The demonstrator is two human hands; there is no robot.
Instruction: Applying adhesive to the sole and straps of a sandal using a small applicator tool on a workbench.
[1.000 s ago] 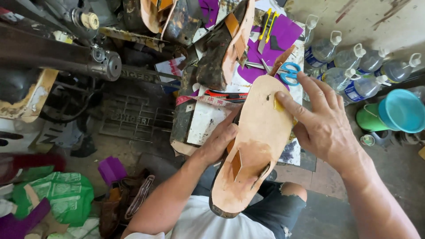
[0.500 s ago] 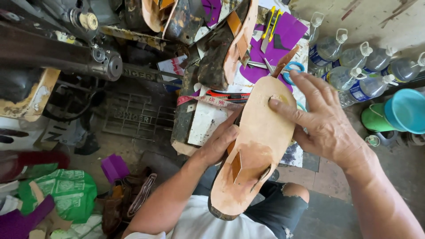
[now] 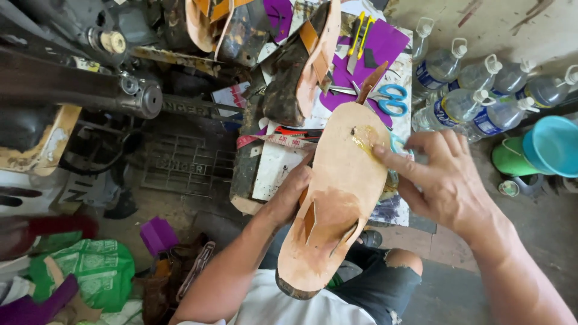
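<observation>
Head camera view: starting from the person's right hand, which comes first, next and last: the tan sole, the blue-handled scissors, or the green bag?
From the right hand:
1. Tan sole: touched by the fingers near its toe end.
2. Blue-handled scissors: on the bench just above the hand.
3. Green bag: far off at lower left, on the floor.

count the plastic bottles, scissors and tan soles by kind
clear plastic bottles: 6
blue-handled scissors: 1
tan soles: 2, one held in the left hand and pressed by the right hand at, one upright behind it
total: 9
</observation>
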